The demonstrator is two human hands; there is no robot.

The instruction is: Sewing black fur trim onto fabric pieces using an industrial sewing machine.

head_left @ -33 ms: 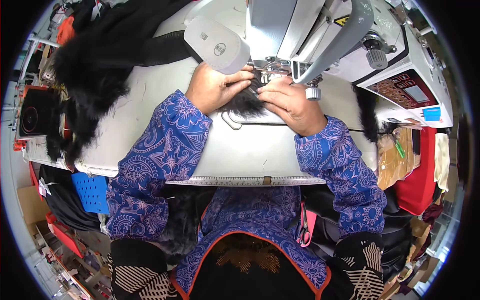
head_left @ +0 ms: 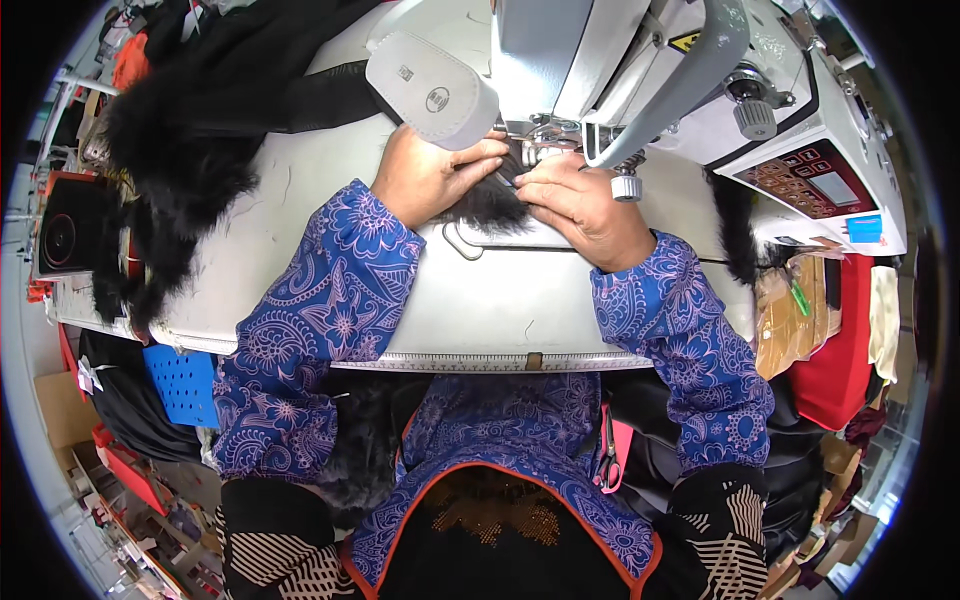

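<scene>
Black fur piece (head_left: pixel 490 208), shaggy (lower edge wispy), pinched by left hand (head_left: pixel 428 178) and right hand (head_left: pixel 595 218), each grip closed

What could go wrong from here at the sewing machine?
1. Fingertip injury: the right hand sits close to the metal parts under the sewing machine; a slip could catch a finger.
2. Fouled seam: long pile on the black fur piece, between it and the left hand, might get caught.
3. Dropped tool: the scissors beside the lap could be knocked loose.
</scene>
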